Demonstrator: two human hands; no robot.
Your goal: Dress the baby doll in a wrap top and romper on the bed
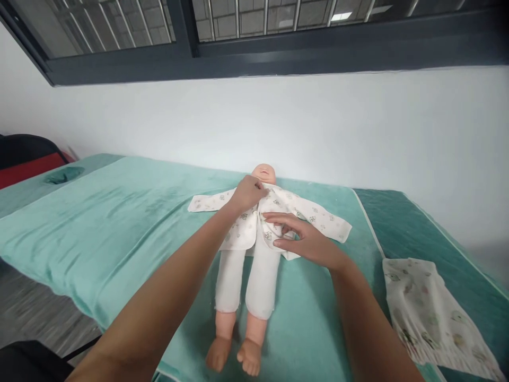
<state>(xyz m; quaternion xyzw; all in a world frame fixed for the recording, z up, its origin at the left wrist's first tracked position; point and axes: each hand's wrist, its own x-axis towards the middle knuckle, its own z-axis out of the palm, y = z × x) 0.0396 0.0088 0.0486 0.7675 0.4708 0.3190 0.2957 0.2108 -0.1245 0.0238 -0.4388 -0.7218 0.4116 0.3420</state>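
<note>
A baby doll (256, 334) lies on its back, head toward the wall and bare feet toward me. It is dressed in a white printed baby shirt (242, 231) with long sleeves spread to both sides, and its legs are white down to the ankles. At the shirt's neckline, just below the doll's chin, my left hand (250, 192) is closed in a pinch on the fabric. My right hand (300, 236) hovers over or lightly touches the shirt's front on the right side, its thumb and fingers apart. Whatever lies under my fingertips is hidden.
The doll rests on a bed with a turquoise cover (119, 228). Printed baby pants (433, 313) lie at the right on a darker green strip. Behind the bed rises a white wall (318, 127) below a dark-framed window (278, 55). A black and red object (32, 159) stands at far left.
</note>
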